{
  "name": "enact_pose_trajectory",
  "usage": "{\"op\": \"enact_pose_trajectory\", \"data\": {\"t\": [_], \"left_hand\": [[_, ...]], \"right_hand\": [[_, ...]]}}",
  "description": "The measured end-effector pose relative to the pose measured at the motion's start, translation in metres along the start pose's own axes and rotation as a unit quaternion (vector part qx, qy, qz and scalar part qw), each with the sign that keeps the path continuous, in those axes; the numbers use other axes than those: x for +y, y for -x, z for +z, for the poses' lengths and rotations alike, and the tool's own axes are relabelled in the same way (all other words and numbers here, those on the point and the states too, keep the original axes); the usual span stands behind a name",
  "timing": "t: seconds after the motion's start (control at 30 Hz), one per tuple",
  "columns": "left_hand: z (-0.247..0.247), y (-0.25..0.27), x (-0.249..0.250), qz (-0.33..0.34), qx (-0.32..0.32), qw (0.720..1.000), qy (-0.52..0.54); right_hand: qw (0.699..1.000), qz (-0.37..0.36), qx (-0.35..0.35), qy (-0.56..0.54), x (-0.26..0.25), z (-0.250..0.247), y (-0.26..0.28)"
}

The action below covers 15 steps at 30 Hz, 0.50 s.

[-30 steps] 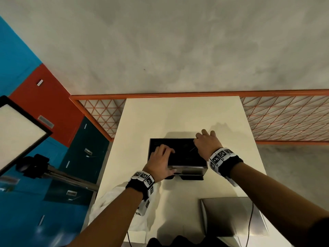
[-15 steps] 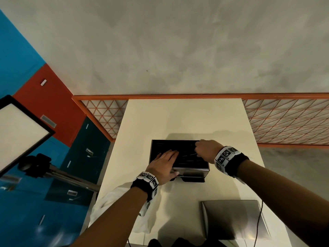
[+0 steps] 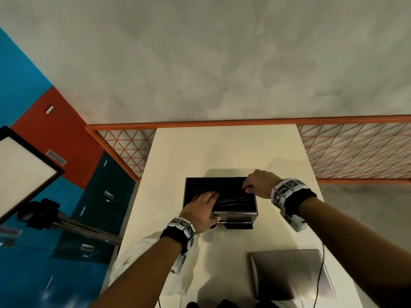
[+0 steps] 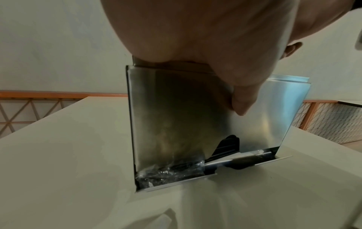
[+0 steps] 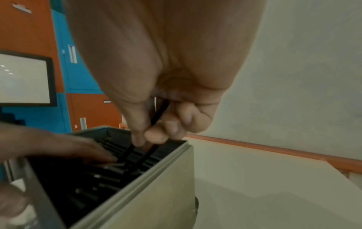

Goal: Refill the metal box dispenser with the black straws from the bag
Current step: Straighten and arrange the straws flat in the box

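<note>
The metal box dispenser [image 3: 240,216] stands open-topped in the middle of the cream table [image 3: 222,147], filled with black straws [image 3: 231,200]. My left hand [image 3: 200,210] lies flat on the straws at the box's near left, fingers straight, thumb down the front wall [image 4: 242,102]. My right hand [image 3: 255,185] is at the box's far right corner with fingers curled. In the right wrist view its thumb and fingers pinch a black straw [image 5: 159,114] that slants down into the pile. The dispenser front [image 4: 176,124] shows straws in its bottom tray.
A crumpled white plastic bag [image 3: 142,258] lies at the table's near left edge under my left forearm. The dispenser's metal lid [image 3: 289,274] rests at the near right, with a thin cable beside it. An orange mesh railing [image 3: 355,152] borders the table's far side.
My right hand has pulled back from the box's far rim, curled into a pinch on a straw. My left hand flattened and slid onto the straws.
</note>
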<state>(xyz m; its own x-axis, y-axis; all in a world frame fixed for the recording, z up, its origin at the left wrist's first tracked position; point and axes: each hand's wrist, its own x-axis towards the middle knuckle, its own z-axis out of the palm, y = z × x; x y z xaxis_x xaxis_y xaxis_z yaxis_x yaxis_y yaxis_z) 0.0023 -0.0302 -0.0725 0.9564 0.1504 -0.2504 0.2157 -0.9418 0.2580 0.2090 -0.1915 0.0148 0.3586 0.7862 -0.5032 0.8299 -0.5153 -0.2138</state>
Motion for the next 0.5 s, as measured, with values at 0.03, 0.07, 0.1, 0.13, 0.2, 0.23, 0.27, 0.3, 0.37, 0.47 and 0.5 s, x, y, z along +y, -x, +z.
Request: {"op": "enact_pose_trajectory", "data": {"t": [0.03,0.07,0.1,0.13,0.2,0.23,0.27,0.3,0.37,0.47,0.5], "left_hand": [[0.0,0.0,0.001,-0.001,0.002,1.0,0.0],[-0.001,0.0,0.001,-0.001,0.004,1.0,0.0],[-0.001,0.0,0.001,-0.002,0.005,1.0,0.001],[-0.001,0.0,0.001,-0.003,0.005,1.0,0.002],[-0.001,0.0,0.001,-0.004,0.003,1.0,0.005],[-0.001,0.0,0.001,-0.004,0.002,1.0,0.007],[-0.001,0.0,0.001,-0.005,0.001,1.0,0.009],[-0.001,0.0,0.0,-0.004,0.002,1.0,0.01],[-0.001,0.001,-0.001,-0.003,0.002,1.0,0.013],[-0.003,0.0,-0.001,-0.005,-0.009,1.0,0.026],[-0.004,-0.002,-0.001,-0.004,-0.011,0.999,0.039]], "right_hand": [[1.0,0.005,-0.006,0.025,-0.005,0.004,-0.002],[0.998,0.009,-0.011,0.054,-0.01,0.007,-0.003],[0.996,0.011,-0.012,0.085,-0.014,0.01,-0.004],[0.993,0.013,-0.007,0.114,-0.017,0.012,-0.005],[0.988,0.019,-0.001,0.154,-0.02,0.014,-0.006],[0.986,0.019,0.001,0.166,-0.02,0.014,-0.006],[0.984,0.016,0.007,0.175,-0.019,0.014,-0.006],[0.984,0.015,0.013,0.18,-0.018,0.011,-0.005],[0.983,0.019,0.04,0.179,-0.012,0.0,0.0],[0.986,0.048,0.06,0.151,-0.003,-0.03,0.017],[0.986,0.061,0.066,0.142,0.001,-0.042,0.025]]}}
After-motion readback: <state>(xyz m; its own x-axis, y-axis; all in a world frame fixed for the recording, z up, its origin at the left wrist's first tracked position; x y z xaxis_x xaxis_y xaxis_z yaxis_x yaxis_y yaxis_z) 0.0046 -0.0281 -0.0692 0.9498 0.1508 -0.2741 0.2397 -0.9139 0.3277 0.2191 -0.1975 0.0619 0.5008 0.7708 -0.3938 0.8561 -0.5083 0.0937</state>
